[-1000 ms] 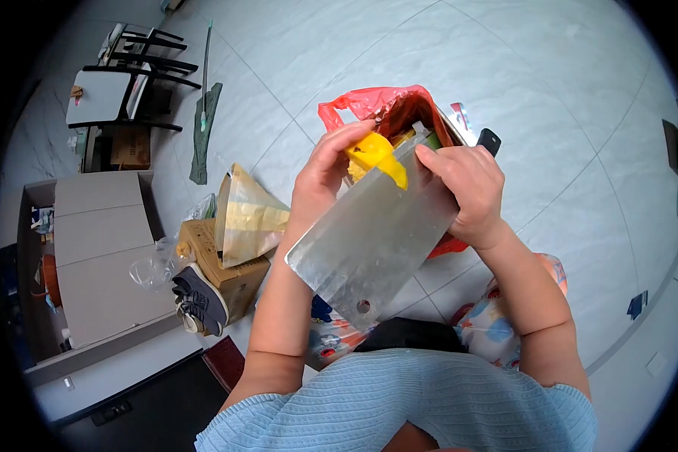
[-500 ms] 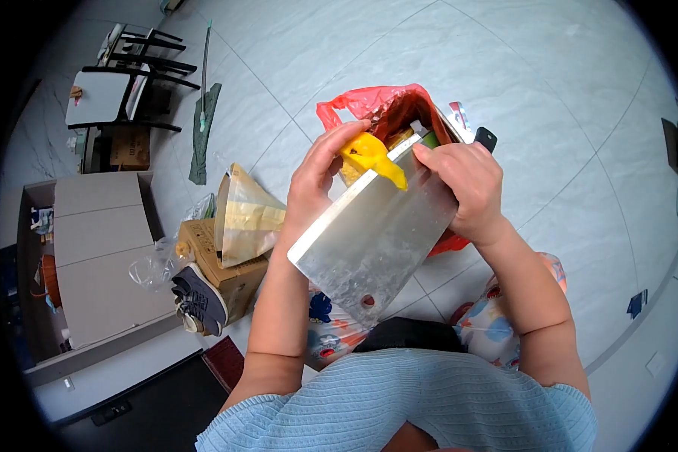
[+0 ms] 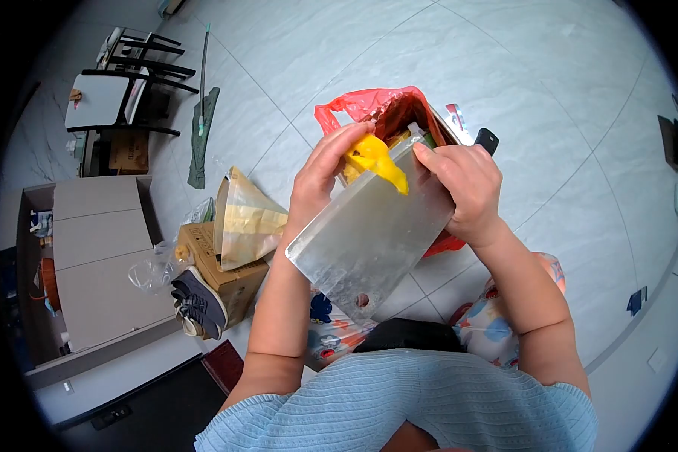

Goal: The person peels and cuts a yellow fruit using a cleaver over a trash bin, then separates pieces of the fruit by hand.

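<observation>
A wide metal cleaver [image 3: 369, 233] lies slanted across the middle of the view, its black handle showing beyond my right hand [image 3: 467, 188]. That hand is wrapped round the blade near the handle, thumb on the flat face. Against the blade's upper edge is a yellow piece [image 3: 373, 158], perhaps peel, which droops over the metal. My left hand [image 3: 320, 177] holds this piece with bent fingers. Behind both hands stands a red plastic bag [image 3: 388, 102], open at the top, with scraps inside that are partly hidden.
Left of my left arm are a cardboard box [image 3: 203, 248], a cone-shaped paper bag [image 3: 248, 222] and dark shoes [image 3: 200, 301]. A grey cabinet [image 3: 102, 226] and chairs [image 3: 102, 98] stand farther left. A closed green umbrella-like object [image 3: 201, 143] lies on the tiled floor.
The cleaver's face has tilted a little back and forth, and the yellow piece has shifted slightly with it. Both hands keep nearly the same places and grips.
</observation>
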The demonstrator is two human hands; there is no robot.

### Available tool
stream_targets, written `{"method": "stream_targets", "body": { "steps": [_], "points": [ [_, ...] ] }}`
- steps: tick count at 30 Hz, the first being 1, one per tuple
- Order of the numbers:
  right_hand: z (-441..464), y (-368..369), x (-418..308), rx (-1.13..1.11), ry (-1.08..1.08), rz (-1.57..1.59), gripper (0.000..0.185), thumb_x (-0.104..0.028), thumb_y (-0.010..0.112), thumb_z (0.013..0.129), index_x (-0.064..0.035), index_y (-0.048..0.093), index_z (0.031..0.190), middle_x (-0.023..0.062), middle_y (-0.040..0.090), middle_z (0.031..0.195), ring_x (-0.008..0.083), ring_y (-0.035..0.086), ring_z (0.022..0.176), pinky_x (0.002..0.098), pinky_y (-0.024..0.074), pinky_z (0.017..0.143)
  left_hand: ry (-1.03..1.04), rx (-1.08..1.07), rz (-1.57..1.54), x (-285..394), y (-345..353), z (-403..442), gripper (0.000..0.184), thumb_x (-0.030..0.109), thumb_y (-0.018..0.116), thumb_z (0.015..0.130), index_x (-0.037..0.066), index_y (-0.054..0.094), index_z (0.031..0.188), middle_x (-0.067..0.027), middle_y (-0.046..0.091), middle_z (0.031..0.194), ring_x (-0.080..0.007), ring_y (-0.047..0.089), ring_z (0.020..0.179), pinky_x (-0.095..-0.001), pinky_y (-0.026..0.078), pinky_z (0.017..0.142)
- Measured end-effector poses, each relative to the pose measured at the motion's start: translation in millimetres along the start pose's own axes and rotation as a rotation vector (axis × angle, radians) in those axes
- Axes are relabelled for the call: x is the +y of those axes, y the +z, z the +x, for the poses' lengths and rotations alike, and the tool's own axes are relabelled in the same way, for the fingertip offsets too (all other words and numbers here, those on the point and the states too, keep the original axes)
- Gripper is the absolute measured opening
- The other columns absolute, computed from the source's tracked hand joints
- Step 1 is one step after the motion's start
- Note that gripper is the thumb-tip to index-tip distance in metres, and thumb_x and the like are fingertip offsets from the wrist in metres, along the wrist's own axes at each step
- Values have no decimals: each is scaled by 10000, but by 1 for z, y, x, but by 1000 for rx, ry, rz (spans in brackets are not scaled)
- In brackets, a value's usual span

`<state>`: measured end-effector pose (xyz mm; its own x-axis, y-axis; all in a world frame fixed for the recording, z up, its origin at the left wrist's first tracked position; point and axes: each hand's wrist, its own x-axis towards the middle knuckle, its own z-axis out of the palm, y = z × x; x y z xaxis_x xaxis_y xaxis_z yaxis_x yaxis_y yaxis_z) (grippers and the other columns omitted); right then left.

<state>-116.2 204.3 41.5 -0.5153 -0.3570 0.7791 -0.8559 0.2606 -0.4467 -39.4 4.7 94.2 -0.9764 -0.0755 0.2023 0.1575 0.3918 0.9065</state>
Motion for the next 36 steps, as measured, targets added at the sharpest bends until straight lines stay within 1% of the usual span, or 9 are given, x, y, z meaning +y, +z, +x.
{"method": "stream_targets", "body": {
  "steps": [8,11,16,23,27,30,31,33,36],
  "points": [
    [-6,5,10,24,55,-73,350,-161,653,730,-67,675,1067,77,634,789,248,626,697,356,455,625,21,-30,3,-4,-5,2,569,107,720,794,68,546,1335,-130,555,1335,-256,529,1239,-359,428,1025],
    [-5,5,19,29,68,-96,350,-170,658,733,-70,678,1068,78,637,783,249,632,707,354,452,624,144,-65,149,1,-8,2,538,98,697,805,49,551,1320,-142,559,1320,-257,530,1231,-346,432,991],
    [-3,3,8,-17,73,-49,361,-189,680,725,-71,685,1066,85,649,799,251,640,721,361,455,631,74,-89,115,-4,-5,2,522,91,686,814,53,550,1317,-136,570,1317,-271,529,1246,-362,427,1030],
    [-4,4,12,-12,96,-21,363,-182,694,705,-77,693,1052,92,655,799,251,647,724,356,457,634,151,-152,138,-6,-6,2,538,116,683,814,57,538,1329,-132,577,1320,-294,522,1256,-375,411,1056],
    [-4,3,18,-12,105,-24,355,-163,699,694,-79,694,1039,87,653,783,249,648,713,356,459,635,118,-220,36,-7,-4,1,609,180,698,801,37,509,1361,-138,561,1342,-286,513,1261,-376,398,1062],
    [0,-1,13,14,48,15,363,-154,706,684,-80,695,1039,81,647,775,244,642,702,354,457,621,-270,-72,-403,2,5,-3,610,29,658,820,17,461,1397,-116,479,1424,-243,472,1297,-369,383,1083],
    [2,-2,11,16,47,16,363,-154,706,684,-80,695,1039,81,647,775,244,642,702,354,457,621,-266,-23,-540,13,11,-2,625,-65,642,813,-10,431,1398,-109,461,1433,-227,461,1308,-359,381,1091],
    [3,-2,3,36,-54,108,369,-168,705,685,-82,695,1043,69,640,777,235,622,675,349,455,605,-166,26,-555,-2,11,1,645,-102,649,796,-29,409,1390,-117,463,1422,-225,457,1314,-361,386,1092],
    [0,1,-6,39,-86,123,368,-193,700,694,-86,695,1047,53,631,787,223,597,647,345,450,587,-202,70,-638,-5,14,2,640,-116,626,807,-5,374,1384,-138,461,1412,-235,466,1308,-370,386,1101]
  ]
}}
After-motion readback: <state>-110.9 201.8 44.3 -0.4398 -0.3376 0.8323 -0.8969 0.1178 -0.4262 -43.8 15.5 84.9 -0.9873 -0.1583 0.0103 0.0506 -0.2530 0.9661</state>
